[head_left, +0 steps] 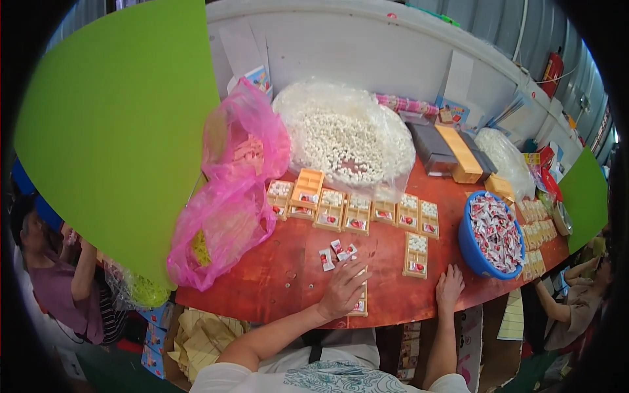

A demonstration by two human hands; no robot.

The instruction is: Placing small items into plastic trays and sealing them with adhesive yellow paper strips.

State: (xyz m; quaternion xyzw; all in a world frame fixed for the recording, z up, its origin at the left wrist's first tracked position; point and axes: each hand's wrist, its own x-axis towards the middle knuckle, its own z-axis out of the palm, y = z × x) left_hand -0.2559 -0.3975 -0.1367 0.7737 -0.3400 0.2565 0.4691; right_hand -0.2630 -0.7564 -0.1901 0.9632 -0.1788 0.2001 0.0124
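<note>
My left hand (343, 290) reaches over a small cream compartment tray (359, 305) at the table's front edge, covering much of it. Its fingers are stretched out, and I see nothing held in them. Just beyond lie a few small white-and-red wrapped packets (326, 259). My right hand (450, 286) rests near the table edge, fingers extended and holding nothing. Between the hands and farther back sits a filled tray (415, 254) with white pellets and a red-marked packet. Right of it, a blue basin (466, 243) is heaped with wrapped packets (496, 230).
Several cream trays (329, 210) stand in a row, one orange tray (308, 187) stacked on top. Behind is a clear bag of white pellets (347, 141). Pink bags (226, 203) lie left beside a green panel (118, 131). More trays (538, 232) stand right. Two other people sit nearby.
</note>
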